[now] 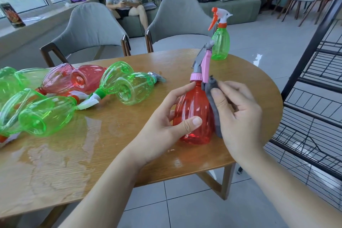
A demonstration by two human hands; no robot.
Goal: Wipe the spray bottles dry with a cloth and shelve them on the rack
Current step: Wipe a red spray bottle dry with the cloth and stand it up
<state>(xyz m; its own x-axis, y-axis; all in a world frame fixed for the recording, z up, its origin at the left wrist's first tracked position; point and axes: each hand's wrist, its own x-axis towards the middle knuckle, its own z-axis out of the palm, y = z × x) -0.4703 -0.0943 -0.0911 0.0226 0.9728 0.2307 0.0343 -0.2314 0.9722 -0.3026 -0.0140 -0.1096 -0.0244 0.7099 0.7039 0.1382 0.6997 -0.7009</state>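
Evidently early: the left hand [162, 126] grips the red bottle [194, 114] upright at table centre-right, while the right hand [238, 114] pinches the grey cloth [214, 105] against it. Unwiped bottles [46, 114] lie at nine o'clock; the rack [314, 98] at three o'clock appears bare.

Upright bottle [194, 114] near table [114, 155] front right edge, between left hand [162, 126] and right hand [238, 116]; cloth [214, 105] against its right side. Second upright bottle [221, 42] behind, at far edge. Heap of lying bottles [64, 96] to the left. Two chairs [92, 29] behind table; rack [314, 89] to the right, apparently standing apart from the table.
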